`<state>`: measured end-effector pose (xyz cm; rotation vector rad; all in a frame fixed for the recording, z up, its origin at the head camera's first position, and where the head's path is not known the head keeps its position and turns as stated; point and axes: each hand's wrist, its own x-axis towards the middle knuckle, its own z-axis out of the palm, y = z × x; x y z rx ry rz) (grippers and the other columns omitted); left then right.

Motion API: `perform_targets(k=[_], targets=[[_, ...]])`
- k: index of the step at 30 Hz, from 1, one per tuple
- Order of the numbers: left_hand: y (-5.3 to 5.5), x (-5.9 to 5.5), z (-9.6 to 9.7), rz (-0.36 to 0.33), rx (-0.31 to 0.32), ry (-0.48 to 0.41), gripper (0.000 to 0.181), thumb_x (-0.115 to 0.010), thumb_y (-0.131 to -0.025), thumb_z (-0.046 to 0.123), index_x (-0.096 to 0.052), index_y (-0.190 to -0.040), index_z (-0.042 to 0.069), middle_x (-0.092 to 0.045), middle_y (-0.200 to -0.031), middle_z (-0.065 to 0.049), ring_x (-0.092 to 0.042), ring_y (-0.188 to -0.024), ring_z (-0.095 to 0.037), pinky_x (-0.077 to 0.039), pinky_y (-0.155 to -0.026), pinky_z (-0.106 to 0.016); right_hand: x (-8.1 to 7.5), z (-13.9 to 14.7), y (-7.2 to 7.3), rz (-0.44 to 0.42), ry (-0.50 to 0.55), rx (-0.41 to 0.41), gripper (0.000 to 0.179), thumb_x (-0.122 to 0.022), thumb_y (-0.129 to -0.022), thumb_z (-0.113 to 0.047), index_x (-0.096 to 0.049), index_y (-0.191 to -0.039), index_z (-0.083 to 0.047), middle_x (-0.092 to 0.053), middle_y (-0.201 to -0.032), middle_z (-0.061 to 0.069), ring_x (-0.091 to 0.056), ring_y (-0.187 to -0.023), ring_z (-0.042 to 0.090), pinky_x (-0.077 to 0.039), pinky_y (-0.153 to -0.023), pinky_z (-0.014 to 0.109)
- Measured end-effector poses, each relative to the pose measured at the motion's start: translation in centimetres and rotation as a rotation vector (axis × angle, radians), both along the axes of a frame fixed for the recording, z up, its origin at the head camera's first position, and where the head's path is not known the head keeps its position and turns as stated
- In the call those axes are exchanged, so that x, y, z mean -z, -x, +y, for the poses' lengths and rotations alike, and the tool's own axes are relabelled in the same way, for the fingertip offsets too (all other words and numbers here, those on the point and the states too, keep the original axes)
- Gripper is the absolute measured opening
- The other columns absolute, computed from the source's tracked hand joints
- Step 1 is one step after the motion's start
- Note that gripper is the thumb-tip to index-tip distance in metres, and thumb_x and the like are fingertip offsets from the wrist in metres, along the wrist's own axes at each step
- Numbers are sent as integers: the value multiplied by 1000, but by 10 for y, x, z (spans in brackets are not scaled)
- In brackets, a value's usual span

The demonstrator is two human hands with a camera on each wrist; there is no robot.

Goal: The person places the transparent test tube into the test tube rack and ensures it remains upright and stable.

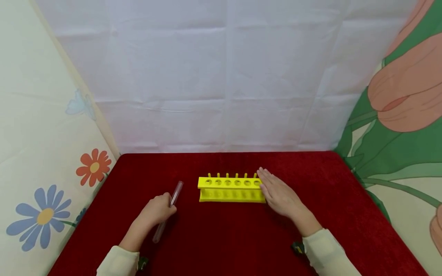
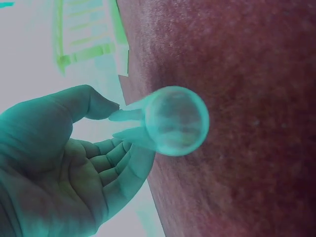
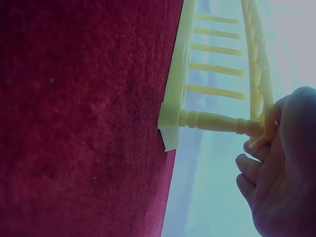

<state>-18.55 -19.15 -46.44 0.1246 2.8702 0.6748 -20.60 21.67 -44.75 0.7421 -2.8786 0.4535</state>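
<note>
My left hand (image 1: 159, 209) pinches a clear test tube (image 1: 177, 193) between thumb and fingers, left of the rack. The tube slants, its upper end leaning away from me; its round end faces the camera in the left wrist view. A yellow test tube rack (image 1: 231, 194) stands upright on the table, with a row of holes in its top plate and thin pegs behind. At its right end, my right hand (image 1: 279, 193) holds the top plate, thumb on the near side and fingers reaching toward the back. Part of that contact is hidden in the right wrist view.
A dark red cloth (image 1: 221, 237) covers the table. White sheeting (image 1: 224, 76) hangs behind it. Floral panels rise on both sides, with a blue flower (image 1: 44, 216) at left and a pink tulip (image 1: 407, 84) at right.
</note>
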Motion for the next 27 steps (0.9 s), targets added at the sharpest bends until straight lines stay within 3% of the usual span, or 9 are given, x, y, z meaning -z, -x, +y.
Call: perform_targets(k=[27], targets=[[-2, -14, -2, 17, -72, -150, 25, -63, -92, 14, -60, -110, -2, -62, -79, -7, -56, -61, -17, -49, -53, -32, 1, 0, -1, -3, 21, -5, 50, -36, -110, -19, -34, -153, 6, -33, -161, 20, -32, -148, 38, -28, -119, 52]])
